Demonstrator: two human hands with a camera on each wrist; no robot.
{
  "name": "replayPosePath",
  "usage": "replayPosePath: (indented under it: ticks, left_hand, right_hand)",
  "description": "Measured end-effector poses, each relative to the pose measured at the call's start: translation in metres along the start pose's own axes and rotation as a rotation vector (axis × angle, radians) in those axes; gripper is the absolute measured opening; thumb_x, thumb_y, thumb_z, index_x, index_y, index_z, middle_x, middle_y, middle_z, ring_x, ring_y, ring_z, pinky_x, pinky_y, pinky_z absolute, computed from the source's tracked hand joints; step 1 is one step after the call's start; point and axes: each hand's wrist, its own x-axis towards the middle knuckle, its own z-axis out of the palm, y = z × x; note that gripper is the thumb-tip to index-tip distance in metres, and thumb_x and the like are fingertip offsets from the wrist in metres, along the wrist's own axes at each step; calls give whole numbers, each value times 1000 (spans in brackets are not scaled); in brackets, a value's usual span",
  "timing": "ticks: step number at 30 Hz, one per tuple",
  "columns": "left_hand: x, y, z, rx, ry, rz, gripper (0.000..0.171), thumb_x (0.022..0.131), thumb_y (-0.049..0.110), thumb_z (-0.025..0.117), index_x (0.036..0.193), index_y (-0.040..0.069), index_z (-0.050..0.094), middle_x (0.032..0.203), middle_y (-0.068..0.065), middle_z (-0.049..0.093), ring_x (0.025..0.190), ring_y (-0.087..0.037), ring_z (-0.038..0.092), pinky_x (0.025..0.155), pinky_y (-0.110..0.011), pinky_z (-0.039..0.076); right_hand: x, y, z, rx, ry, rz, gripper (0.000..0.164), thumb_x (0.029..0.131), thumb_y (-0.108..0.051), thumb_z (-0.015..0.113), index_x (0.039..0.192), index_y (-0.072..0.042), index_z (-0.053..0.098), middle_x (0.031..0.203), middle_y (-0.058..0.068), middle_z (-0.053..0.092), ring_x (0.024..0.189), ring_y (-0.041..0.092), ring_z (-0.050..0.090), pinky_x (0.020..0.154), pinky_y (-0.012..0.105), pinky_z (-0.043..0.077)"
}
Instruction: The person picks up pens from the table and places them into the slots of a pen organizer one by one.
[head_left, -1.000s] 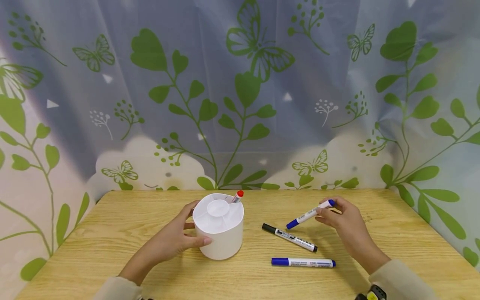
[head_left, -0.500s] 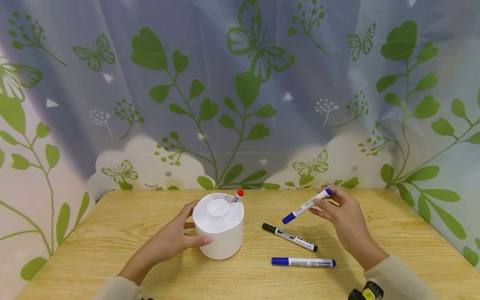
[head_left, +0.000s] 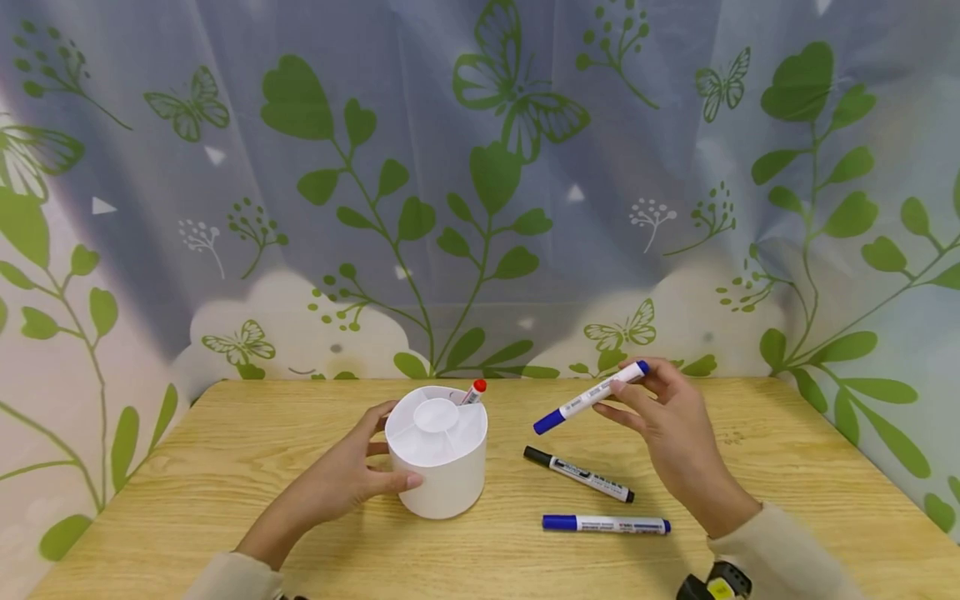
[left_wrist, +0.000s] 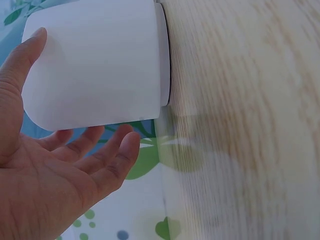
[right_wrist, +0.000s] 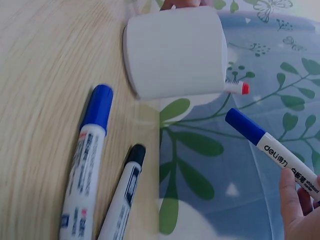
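Observation:
My left hand (head_left: 348, 475) holds the side of a white round pen holder (head_left: 442, 483), thumb in front and fingers behind. The left wrist view shows the thumb against the white wall (left_wrist: 95, 65) and the fingers alongside it. Sectioned compartments form the holder's top, and a red-ended marker (head_left: 474, 392) stands in one at the back right. Above the table, my right hand (head_left: 675, 425) pinches a blue-capped whiteboard marker (head_left: 588, 398) near its rear end. Its cap (right_wrist: 245, 126) points down and left toward the holder, apart from it.
A black-capped marker (head_left: 581, 475) lies slantwise on the wooden table (head_left: 360, 554), right of the holder. Nearer the front lies another blue-capped marker (head_left: 607, 524). A patterned curtain (head_left: 420, 250) hangs along the table's back edge.
My right hand has lifted the blue-capped marker and carried it left, toward the holder. The left hand, the holder and the two lying markers have stayed in place.

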Motion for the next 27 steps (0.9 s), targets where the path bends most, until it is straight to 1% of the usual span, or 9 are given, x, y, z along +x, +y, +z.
replayPosePath:
  ticks: [5,8,14,18,21,24,27]
  left_hand:
    - [0,0,-1,-1,0,-12,102,87,30,88,163,11,23,160,-27,33,144,-54,43,102,-50,59]
    - [0,-1,-1,-9,-3,-12,102,87,29,88,163,11,23,160,-27,32,144,-54,44,100,-50,60]
    - [1,-2,-1,-20,-2,-11,102,87,29,89,163,11,23,160,-28,32,144,-54,43,100,-50,60]
    - [1,-2,-1,-19,2,-15,102,86,29,89,163,11,23,160,-27,32,144,-54,44,100,-50,60]
    - [1,-2,-2,-14,6,-19,102,86,29,89,162,11,24,160,-27,33,143,-52,45,100,-49,60]
    - [0,-1,-2,-7,11,-20,101,86,29,89,162,10,25,160,-27,33,142,-50,47,100,-48,61]
    - [0,0,-3,0,15,-23,99,86,29,89,161,10,26,160,-27,35,141,-49,48,99,-48,61]
  right_hand:
    - [0,-4,14,35,-20,-27,26,106,-6,60,128,0,50,111,2,60,105,15,70,94,39,63]
    - [0,-6,23,66,-26,-28,23,106,-3,60,126,0,51,110,2,61,103,15,70,94,40,63]
    - [1,-8,40,107,-34,-25,22,105,0,58,126,-1,53,112,2,61,104,16,70,95,41,63]
    - [1,-7,50,128,-47,-31,18,105,0,60,122,-3,55,107,3,62,102,17,71,94,43,63]
    - [1,-6,56,134,-59,-40,15,105,-1,60,119,-4,56,107,3,62,102,18,71,94,44,64]
    - [2,-5,63,134,-68,-43,16,105,-2,60,120,-2,57,109,4,63,103,18,71,94,44,64]
    - [2,-5,68,119,-78,-43,20,106,-6,60,125,0,58,112,4,63,105,18,71,94,44,64]
